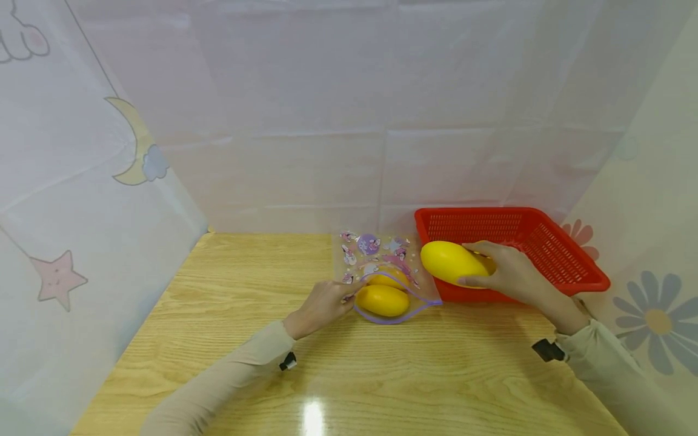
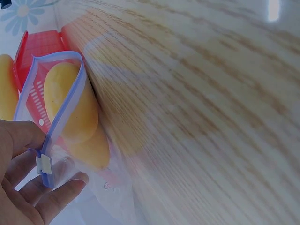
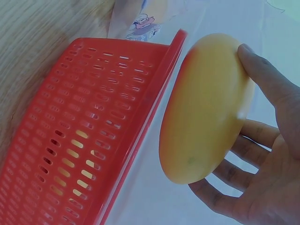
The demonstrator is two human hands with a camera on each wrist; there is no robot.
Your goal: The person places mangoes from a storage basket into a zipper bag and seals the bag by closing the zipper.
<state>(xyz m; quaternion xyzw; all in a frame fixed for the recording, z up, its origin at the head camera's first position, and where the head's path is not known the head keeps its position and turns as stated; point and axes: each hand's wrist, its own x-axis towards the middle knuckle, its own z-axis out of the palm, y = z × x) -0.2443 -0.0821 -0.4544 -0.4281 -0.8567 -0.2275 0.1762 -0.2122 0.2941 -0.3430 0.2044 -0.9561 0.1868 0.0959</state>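
My right hand [image 1: 507,269] holds a yellow mango [image 1: 452,261] over the near left rim of the red basket [image 1: 474,210]. In the right wrist view, thumb and fingers curl along one side of this mango. To its left, a clear zip bag [image 1: 349,242] with a purple zip edge and printed cartoon figures lies on the table. Two mangoes are inside it, one [image 1: 384,301] at the wide mouth and another [image 1: 394,277] behind. My left hand [image 1: 324,306] pinches the left end of the bag's mouth, beside the white zip slider [image 2: 44,164].
The slotted basket stands at the back right of the wooden table [image 1: 245,272]. Something yellow [image 3: 68,164] shows through its slots in the right wrist view. Pale printed sheets [image 1: 305,175] hang close behind the table and along both sides.
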